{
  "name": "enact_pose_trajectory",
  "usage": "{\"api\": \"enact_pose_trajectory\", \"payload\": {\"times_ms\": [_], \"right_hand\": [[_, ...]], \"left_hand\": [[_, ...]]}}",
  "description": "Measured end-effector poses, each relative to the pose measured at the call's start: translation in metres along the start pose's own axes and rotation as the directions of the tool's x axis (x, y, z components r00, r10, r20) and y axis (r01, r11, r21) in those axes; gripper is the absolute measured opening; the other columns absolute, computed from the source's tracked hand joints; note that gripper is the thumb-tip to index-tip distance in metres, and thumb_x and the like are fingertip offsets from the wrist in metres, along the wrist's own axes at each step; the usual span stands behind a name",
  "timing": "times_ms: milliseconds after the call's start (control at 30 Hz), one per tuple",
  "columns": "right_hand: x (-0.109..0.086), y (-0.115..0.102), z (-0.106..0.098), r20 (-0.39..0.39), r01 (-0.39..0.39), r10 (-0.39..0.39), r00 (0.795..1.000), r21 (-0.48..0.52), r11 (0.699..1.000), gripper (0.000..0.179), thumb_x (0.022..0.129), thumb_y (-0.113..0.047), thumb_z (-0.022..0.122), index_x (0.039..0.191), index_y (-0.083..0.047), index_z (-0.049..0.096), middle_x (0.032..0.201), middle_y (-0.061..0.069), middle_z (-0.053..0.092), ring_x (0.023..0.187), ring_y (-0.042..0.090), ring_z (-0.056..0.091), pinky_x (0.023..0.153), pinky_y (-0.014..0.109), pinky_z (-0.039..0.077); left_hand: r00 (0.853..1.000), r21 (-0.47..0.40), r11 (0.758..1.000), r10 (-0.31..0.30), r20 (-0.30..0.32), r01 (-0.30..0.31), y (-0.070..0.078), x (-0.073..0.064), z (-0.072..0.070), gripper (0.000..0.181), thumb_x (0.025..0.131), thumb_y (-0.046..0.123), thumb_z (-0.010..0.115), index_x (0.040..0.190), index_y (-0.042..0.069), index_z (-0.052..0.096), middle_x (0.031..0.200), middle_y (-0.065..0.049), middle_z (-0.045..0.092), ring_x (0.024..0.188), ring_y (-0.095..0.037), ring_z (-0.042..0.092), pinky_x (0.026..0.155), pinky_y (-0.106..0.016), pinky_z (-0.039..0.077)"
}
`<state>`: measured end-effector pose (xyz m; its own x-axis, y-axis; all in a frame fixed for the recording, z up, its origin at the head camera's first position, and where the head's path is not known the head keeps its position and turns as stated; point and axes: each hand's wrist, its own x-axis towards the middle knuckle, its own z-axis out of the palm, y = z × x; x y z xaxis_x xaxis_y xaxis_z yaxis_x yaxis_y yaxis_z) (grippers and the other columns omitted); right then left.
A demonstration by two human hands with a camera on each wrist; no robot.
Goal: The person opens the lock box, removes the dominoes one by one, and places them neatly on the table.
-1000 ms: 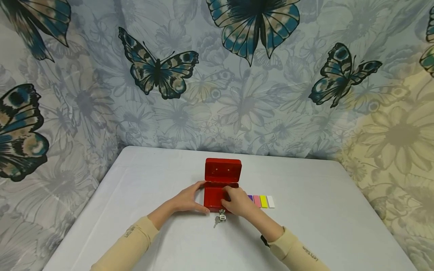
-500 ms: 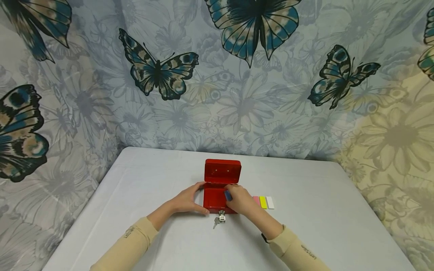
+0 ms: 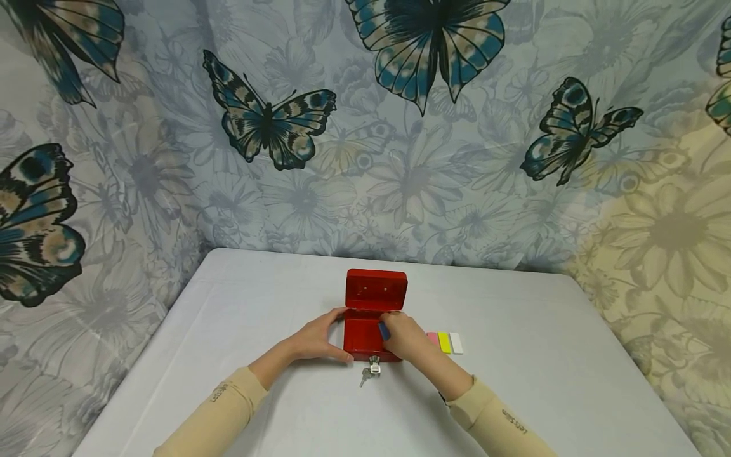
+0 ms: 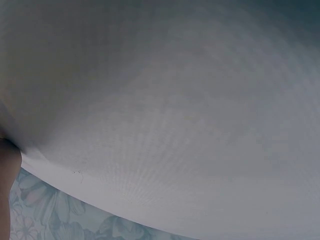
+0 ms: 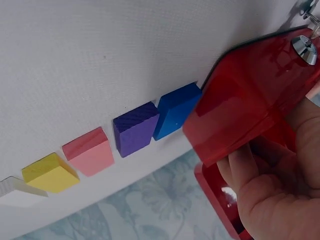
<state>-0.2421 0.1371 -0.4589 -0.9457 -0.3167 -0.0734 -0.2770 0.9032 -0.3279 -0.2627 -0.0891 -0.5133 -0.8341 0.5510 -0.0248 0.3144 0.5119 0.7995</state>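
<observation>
A small red cash box (image 3: pixel 360 339) stands on the table with its lid (image 3: pixel 375 289) raised. My left hand (image 3: pixel 316 336) holds its left side, thumb at the front corner and fingers at the back. My right hand (image 3: pixel 404 336) reaches into the right part of the box, pinching a dark blue piece (image 3: pixel 384 331) that looks like a small block. In the right wrist view, the curled right hand (image 5: pixel 280 185) is over the box wall (image 5: pixel 235 105), and that piece is hidden. Silver keys (image 3: pixel 366 376) hang at the front lock (image 5: pixel 304 49).
Right of the box, small blocks lie in a row: blue (image 5: pixel 176 112), purple (image 5: pixel 136 129), pink (image 5: pixel 90 151), yellow (image 5: pixel 51 173) and white (image 5: pixel 22 192). A white cloth covers the table (image 3: pixel 274 285). Behind it hangs a butterfly-patterned backdrop (image 3: pixel 400 216).
The dark blue piece has come into sight at my right fingers inside the box. My right hand now covers the purple block in the head view. The left hand stays in place.
</observation>
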Motion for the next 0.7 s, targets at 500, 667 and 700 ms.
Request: {"api": "enact_pose_trajectory", "payload": {"times_ms": [500, 667, 700], "right_hand": [[-0.0016, 0.0057, 0.0016, -0.031, 0.047, -0.046, 0.998, 0.015, 0.999, 0.043, 0.076, -0.011, 0.083, 0.114, 0.002, 0.066, 0.105, 0.014, 0.067, 0.089, 0.026, 0.061, 0.086, 0.043, 0.055], [-0.0037, 0.0092, 0.0015, -0.054, 0.088, -0.084, 0.995, 0.081, 0.993, 0.042, 0.077, -0.010, 0.083, 0.113, 0.002, 0.067, 0.107, 0.015, 0.067, 0.090, 0.025, 0.061, 0.085, 0.042, 0.056], [-0.0042, 0.0097, 0.0012, -0.057, 0.091, -0.085, 0.995, 0.104, 0.990, 0.042, 0.077, -0.010, 0.083, 0.114, 0.002, 0.066, 0.108, 0.015, 0.067, 0.091, 0.026, 0.061, 0.085, 0.041, 0.056]], "left_hand": [[1.000, 0.004, 1.000, 0.006, -0.001, -0.006, -0.0004, 0.0006, 0.0001, 0.100, 0.067, 0.046, 0.086, 0.148, 0.019, 0.035, 0.148, 0.000, 0.042, 0.135, -0.021, 0.038, 0.111, -0.049, 0.032], [1.000, 0.009, 1.000, 0.002, 0.002, -0.002, 0.0000, 0.0004, -0.0002, 0.101, 0.067, 0.046, 0.086, 0.149, 0.018, 0.034, 0.148, -0.001, 0.042, 0.135, -0.022, 0.039, 0.110, -0.050, 0.034], [1.000, 0.009, 1.000, -0.003, 0.003, 0.003, 0.0001, 0.0002, -0.0003, 0.101, 0.067, 0.047, 0.085, 0.149, 0.018, 0.034, 0.148, -0.002, 0.042, 0.135, -0.023, 0.039, 0.110, -0.050, 0.034]]}}
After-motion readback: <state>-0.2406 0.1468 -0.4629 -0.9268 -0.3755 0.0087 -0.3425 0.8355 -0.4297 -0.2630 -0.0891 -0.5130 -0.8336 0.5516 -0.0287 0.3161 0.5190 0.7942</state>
